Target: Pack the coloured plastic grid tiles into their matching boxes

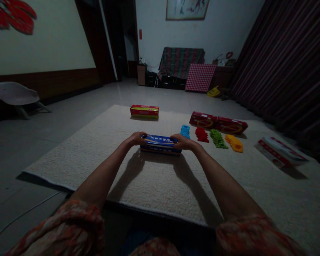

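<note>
2 hands on 1 blue box (161,145): left hand (137,138) over the left end, right hand (181,142) over the right, arms stretched well forward above the pale fleecy mat (90,149). Grip closed on the box from its 2 ends, hands set apart by its full length; most fingertips too dim to make out. Probably held this way for balance, with weight shared evenly and little chance of tipping. Lying level in the near-middle part of the mat, long side towards the wearer; resting on the fleece or raised slightly, impossible to tell.

Beyond the right hand, 4 clusters in a row: blue cluster (185,131), red cluster (202,135), green cluster (218,138), yellow cluster (234,143). Separated by colour, apparently to prevent mixing. Behind most of that row, 2 dark red boxes (202,120) in line, perhaps as a border. Well apart at the far side, 1 red-and-yellow box (144,111); out to the right, 1 white-and-red box (281,153), askew and blurred. Seemingly kept outward to give the arms room.
</note>
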### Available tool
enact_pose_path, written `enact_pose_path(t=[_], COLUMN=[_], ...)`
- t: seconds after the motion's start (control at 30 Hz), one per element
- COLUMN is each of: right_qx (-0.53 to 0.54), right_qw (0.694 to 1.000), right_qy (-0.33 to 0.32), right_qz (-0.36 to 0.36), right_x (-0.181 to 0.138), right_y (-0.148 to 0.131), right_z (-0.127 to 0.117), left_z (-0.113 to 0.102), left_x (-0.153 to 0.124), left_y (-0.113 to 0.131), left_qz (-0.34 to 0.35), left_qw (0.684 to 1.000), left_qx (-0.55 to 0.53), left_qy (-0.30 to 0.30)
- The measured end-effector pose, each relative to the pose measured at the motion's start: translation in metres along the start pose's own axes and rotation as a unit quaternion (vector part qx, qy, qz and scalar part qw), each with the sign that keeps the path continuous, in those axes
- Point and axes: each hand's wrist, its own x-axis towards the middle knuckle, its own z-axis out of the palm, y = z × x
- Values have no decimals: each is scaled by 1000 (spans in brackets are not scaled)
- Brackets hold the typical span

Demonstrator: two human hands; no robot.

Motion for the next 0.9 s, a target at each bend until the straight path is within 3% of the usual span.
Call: enact_pose_path(t=[0.2,0.43,0.67,0.9], right_qx=[-30,-46,-42,-4], right_qw=[999,996,994,992], right_qy=[8,49,77,118], right_qz=[-34,-67,-69,-46], right_x=[-10,-21,-22,-24], right_y=[4,6,10,11], right_z=[-2,10,18,7], left_z=[-8,-2,-3,-9], left_x=[-1,4,5,-3], left_y=[-5,-12,-16,-7], left_qz=[23,22,18,39], left_qw=[999,999,1000,999], left_qx=[-25,-29,-18,18], left_qy=[-1,10,5,21])
